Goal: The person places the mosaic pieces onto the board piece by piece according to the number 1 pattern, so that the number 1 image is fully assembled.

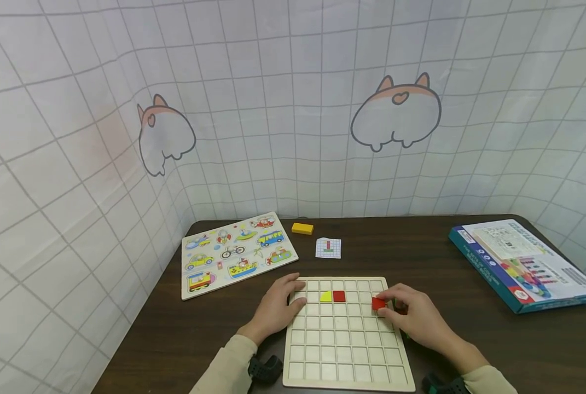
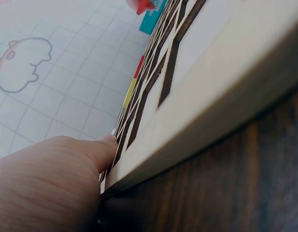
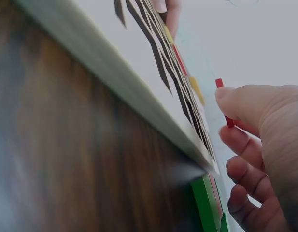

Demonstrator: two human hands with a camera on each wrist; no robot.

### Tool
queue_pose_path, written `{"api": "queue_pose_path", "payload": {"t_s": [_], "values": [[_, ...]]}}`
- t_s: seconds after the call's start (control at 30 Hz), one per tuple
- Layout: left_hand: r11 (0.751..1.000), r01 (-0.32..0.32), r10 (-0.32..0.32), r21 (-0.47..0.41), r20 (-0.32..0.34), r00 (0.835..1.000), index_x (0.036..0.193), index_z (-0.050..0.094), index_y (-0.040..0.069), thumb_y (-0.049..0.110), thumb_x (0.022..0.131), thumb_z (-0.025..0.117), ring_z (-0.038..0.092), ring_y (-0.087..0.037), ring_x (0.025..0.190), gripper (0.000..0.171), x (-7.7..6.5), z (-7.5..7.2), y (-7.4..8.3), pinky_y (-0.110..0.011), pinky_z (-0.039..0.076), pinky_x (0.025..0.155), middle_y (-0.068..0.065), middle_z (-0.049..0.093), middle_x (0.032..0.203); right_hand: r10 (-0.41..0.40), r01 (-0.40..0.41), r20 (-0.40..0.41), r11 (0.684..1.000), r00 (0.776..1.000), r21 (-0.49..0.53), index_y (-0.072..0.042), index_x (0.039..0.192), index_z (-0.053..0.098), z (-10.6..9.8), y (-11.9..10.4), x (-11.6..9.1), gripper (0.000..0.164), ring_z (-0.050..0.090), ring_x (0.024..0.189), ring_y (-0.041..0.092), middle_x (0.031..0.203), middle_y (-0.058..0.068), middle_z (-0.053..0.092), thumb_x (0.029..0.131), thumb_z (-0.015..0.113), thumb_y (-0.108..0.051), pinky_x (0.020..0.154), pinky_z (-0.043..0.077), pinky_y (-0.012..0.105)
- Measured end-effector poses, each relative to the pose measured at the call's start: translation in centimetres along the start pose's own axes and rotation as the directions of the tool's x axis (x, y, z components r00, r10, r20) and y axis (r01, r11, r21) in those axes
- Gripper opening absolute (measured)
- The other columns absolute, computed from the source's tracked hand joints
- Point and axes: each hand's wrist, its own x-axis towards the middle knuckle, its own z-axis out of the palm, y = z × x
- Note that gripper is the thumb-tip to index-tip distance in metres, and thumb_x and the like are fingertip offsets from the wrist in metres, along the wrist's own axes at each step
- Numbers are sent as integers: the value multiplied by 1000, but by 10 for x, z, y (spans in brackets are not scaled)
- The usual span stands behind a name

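Note:
A pale wooden grid board lies on the dark table, with a yellow-green triangle tile and a red square tile side by side in its second row. My left hand rests on the board's upper left edge, thumb and fingertips over the rim. Between thumb and fingers, my right hand pinches another red square tile. That tile is held above the board's surface near the right edge. Beside that edge, green blocks sit partly hidden under my right hand.
A picture puzzle board with vehicles lies at the back left. Near it are a yellow block and a small gridded pattern card. A flat teal-sided box lies at the right. White gridded curtain surrounds the table.

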Motion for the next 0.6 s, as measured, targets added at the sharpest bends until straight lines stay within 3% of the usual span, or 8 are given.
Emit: {"api": "queue_pose_path", "payload": {"t_s": [0.3,0.6], "values": [[1000,-3,3,1,-5,1000,131,62,13,30,97,63,38,-30,139,38,0,-1,1,-50,37,110,-6,43,150,-26,25,17,997,1000,70,-22,102,74,13,-11,3,21,47,63,4,95,-12,64,82,81,-20,53,42,19],[1000,6,-6,-5,5,1000,131,62,13,30,97,63,37,-30,139,38,0,-1,1,-50,38,110,-5,42,150,-8,7,22,999,1000,54,-23,101,74,13,-17,4,20,47,64,5,93,-13,62,82,81,-20,53,41,20]]}}
